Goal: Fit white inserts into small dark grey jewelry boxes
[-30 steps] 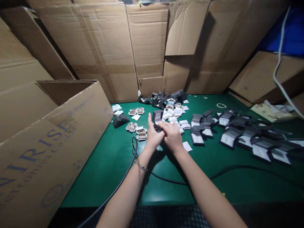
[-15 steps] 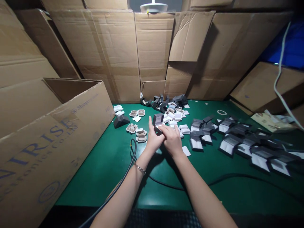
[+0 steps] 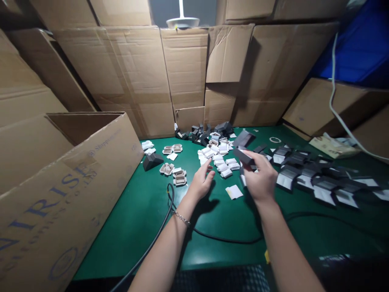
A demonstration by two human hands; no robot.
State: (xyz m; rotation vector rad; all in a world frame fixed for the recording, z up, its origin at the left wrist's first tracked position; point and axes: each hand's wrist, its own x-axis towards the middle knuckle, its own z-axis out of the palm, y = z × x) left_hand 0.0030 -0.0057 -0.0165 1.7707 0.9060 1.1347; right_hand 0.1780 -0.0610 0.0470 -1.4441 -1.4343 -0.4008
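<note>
My right hand point(image 3: 260, 176) grips a small black hinged box point(image 3: 244, 156) by its lower half, with the lid standing up. It is held over the right side of the work surface. My left hand point(image 3: 203, 178) is empty, fingers apart, just short of a heap of small white folded inserts point(image 3: 223, 162). A flat white card point(image 3: 234, 192) lies between the two hands. Several black boxes with white insides point(image 3: 316, 174) stand open in rows on the right.
A large carton point(image 3: 100, 174) stands along the left. Grey-white trays point(image 3: 179, 177) and a closed black box point(image 3: 152, 161) lie near it. More black boxes point(image 3: 200, 134) are piled at the back. A black cable point(image 3: 225, 239) crosses the green table point(image 3: 209, 257).
My hands have parted. The right hand has carried the black box to the right, away from my left hand, which has let go and opened. The view has shifted slightly.
</note>
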